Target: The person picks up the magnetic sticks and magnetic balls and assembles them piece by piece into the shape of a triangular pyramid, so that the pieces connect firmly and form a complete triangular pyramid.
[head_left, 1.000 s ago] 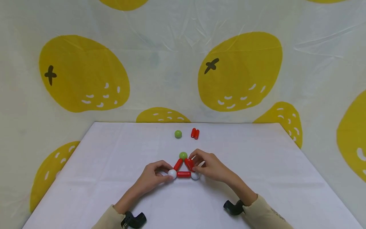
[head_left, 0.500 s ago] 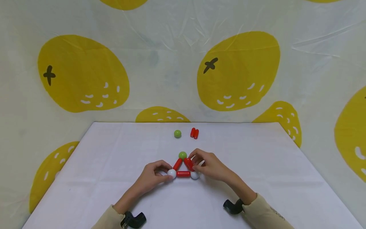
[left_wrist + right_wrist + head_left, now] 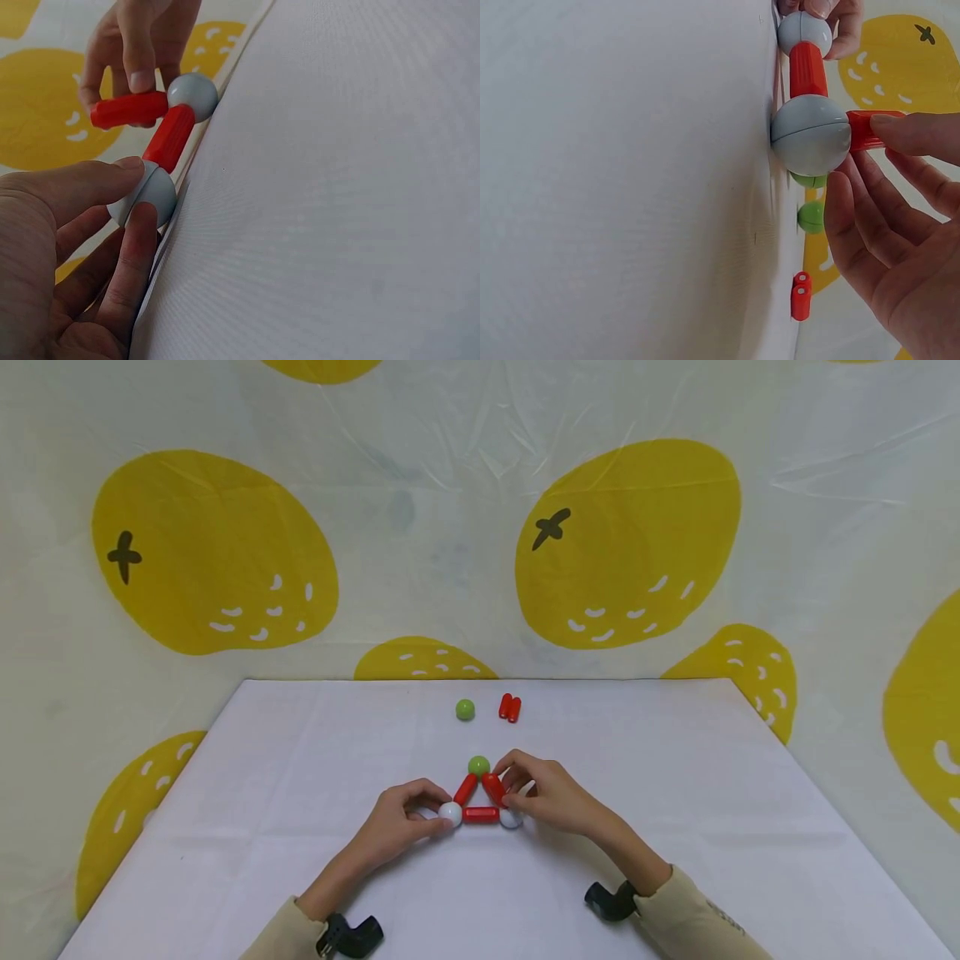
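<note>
In the head view, my left hand [image 3: 405, 814] pinches a white ball [image 3: 161, 199] between thumb and fingers on the table. A red magnetic rod [image 3: 481, 815] joins it to a second white ball [image 3: 810, 135] on the right. Another red rod [image 3: 465, 790] slants from the left ball to a green ball [image 3: 478, 766]. My right hand [image 3: 551, 789] grips a red rod [image 3: 870, 129] between thumb and fingers. In both wrist views this rod stands up from the right white ball, touching it. Whether a further rod lies behind the held one is hidden.
Farther back on the white table [image 3: 300, 752] lie a loose green ball [image 3: 465, 710] and two red rods [image 3: 510, 707] side by side. A fruit-print cloth [image 3: 427, 552] hangs behind the table. Black wrist cameras [image 3: 611, 902] sit near both cuffs.
Both hands keep their holds on the ball and the rod. Only a very slight shift of the whole head view shows.
</note>
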The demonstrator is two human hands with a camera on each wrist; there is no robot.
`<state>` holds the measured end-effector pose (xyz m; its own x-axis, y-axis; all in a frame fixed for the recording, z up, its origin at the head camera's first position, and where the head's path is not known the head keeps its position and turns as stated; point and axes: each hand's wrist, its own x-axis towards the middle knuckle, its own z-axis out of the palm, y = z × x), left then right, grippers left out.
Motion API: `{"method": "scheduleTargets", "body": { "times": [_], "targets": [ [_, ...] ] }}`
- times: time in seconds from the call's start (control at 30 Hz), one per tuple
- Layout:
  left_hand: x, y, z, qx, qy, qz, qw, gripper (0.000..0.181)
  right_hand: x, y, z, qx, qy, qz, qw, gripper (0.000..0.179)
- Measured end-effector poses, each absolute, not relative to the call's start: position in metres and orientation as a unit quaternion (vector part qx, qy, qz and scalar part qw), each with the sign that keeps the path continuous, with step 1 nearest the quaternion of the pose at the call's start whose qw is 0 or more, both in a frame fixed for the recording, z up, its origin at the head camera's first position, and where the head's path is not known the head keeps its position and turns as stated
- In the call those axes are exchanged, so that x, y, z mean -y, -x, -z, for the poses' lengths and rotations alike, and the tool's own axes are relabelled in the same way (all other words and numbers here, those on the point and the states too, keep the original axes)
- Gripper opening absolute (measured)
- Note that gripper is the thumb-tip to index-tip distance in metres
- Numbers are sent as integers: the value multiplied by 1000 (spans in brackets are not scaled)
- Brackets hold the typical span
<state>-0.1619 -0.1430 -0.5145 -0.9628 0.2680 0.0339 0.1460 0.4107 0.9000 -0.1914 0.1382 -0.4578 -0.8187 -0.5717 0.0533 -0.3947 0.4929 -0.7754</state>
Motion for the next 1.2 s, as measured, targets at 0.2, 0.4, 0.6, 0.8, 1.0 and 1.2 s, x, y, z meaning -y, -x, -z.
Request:
{"method": "scheduleTargets", "body": {
  "times": [0.2,0.4,0.6,0.8,1.0,1.2],
  "targets": [
    [143,162,515,-839,-123,-527,55,29,-138,192,458,-857,283,417,105,32],
    [143,162,515,-839,-122,-526,57,29,-137,191,457,-859,279,416,107,32],
    [143,161,513,-835,-129,-532,56,30,-137,192,458,-862,271,414,108,33],
    [143,160,513,-834,-128,-533,56,30,-137,192,458,-863,270,414,108,34],
    [143,160,513,-833,-125,-536,59,30,-137,192,458,-860,276,415,108,33],
    [143,160,513,-833,-127,-535,58,30,-137,191,458,-858,280,416,108,32]
  ]
}}
